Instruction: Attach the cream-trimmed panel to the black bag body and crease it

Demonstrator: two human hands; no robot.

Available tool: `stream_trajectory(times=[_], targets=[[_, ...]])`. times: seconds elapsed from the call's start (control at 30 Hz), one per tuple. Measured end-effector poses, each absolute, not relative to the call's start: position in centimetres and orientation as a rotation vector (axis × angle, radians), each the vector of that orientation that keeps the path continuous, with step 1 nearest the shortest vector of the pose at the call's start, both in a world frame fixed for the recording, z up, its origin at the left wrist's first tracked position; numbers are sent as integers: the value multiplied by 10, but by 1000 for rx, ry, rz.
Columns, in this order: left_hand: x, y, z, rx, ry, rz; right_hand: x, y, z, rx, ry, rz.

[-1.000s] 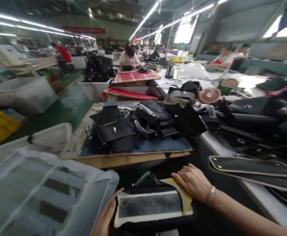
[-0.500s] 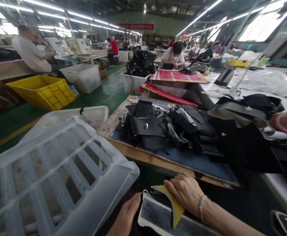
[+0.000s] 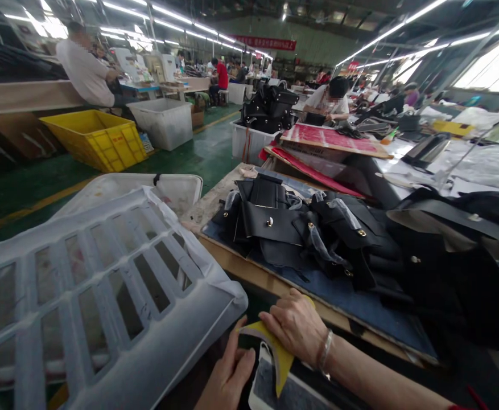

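The right hand (image 3: 295,326) lay knuckles up, its fingers (image 3: 275,319) curled together over a yellow strip (image 3: 275,352) and pinching its bent upper end; the strip curved down onto a grey padded panel (image 3: 275,393) at the bottom edge. The left hand (image 3: 227,380) rested just left of the strip, fingers close together, their tips touching the panel's edge; whether it gripped anything could not be told. Left of the fingers stood a white slatted crate (image 3: 104,296) wrapped in clear plastic, its contents unclear. Beyond the fingers, black leather bag parts (image 3: 300,233) were heaped on a blue-topped board (image 3: 351,302). Farther off were a yellow crate (image 3: 98,139), a white tub (image 3: 166,122) and a bin of black bags (image 3: 268,111) on the green floor (image 3: 198,156), with seated workers under strip lights.
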State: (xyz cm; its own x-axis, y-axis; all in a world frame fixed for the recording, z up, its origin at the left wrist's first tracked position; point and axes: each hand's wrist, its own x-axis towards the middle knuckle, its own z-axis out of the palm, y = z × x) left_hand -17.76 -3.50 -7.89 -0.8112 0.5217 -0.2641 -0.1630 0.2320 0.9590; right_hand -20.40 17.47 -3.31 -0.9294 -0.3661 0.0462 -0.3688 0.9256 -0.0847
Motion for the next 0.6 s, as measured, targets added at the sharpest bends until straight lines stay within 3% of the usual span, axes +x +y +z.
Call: stream_trajectory(times=[0.3,0.6], targets=[[-166,-32,-75,111,1967,1867,-227,172,-30,1000,-2902,44],[-161,-28,-84,118,1991,1982,-237,168,-19,1136,-2941,-39]])
